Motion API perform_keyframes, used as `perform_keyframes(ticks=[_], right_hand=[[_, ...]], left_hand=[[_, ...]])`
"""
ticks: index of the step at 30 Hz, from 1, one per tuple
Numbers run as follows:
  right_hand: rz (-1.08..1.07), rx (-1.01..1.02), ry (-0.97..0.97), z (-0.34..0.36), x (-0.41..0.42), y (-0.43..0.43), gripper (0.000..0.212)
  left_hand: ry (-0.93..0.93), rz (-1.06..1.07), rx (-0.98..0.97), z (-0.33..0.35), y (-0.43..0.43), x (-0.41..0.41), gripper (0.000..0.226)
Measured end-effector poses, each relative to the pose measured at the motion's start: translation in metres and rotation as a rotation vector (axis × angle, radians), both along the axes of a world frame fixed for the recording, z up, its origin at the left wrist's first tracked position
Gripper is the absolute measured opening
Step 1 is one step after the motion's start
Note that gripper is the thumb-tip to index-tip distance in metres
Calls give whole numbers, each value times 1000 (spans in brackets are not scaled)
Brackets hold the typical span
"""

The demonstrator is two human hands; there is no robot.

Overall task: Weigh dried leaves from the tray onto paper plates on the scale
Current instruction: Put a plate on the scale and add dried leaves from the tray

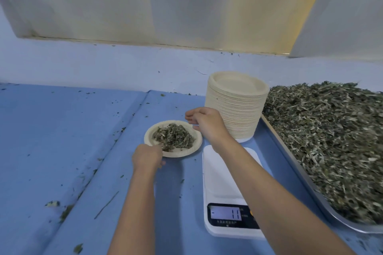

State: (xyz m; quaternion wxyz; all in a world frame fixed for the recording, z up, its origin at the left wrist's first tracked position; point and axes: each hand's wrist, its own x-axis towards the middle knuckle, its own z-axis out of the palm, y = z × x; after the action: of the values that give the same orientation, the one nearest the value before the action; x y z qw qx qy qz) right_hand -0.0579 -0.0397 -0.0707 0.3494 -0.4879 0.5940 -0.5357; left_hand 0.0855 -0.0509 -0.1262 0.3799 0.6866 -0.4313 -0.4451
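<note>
A paper plate (182,152) with a heap of dried leaves (173,136) sits on the blue table, left of the white scale (219,174). The scale's platform is bare and its display (227,213) reads -11. My left hand (147,157) grips the plate's near-left rim. My right hand (204,123) hovers at the plate's far-right rim with loosely curled fingers and holds nothing; its forearm crosses over the scale. A tall stack of paper plates (236,107) stands behind the scale. The metal tray (300,170) at the right is heaped with dried leaves (331,134).
The blue table (62,130) stretches left, with a raised seam running diagonally and leaf crumbs scattered over it. A pale wall and a white panel rise behind. The tray's rim lies close to the scale's right side.
</note>
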Motion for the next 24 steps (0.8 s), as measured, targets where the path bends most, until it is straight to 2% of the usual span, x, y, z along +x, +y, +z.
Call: perform_keyframes(ticks=[3, 5, 8, 12, 16, 20, 24], right_hand=[[4, -15, -12, 3, 6, -8, 32], [35, -18, -60, 6, 9, -15, 31], [77, 10, -36, 11, 13, -29, 28], [112, 62, 48, 8, 21, -52, 27], [111, 104, 163, 3, 25, -70, 19], [90, 209, 298, -2, 30, -94, 17], [59, 325, 398, -7, 26, -119, 20]], left_hand=[[370, 48, 65, 1, -3, -7, 16], [509, 87, 64, 0, -14, -9, 17], [527, 105, 21, 1, -39, -5, 16], [470, 23, 53, 7, -76, 5, 12], [348, 21, -1, 8, -109, 9, 28], [401, 21, -10, 7, -134, -7, 32], [539, 28, -10, 7, -147, -30, 29]])
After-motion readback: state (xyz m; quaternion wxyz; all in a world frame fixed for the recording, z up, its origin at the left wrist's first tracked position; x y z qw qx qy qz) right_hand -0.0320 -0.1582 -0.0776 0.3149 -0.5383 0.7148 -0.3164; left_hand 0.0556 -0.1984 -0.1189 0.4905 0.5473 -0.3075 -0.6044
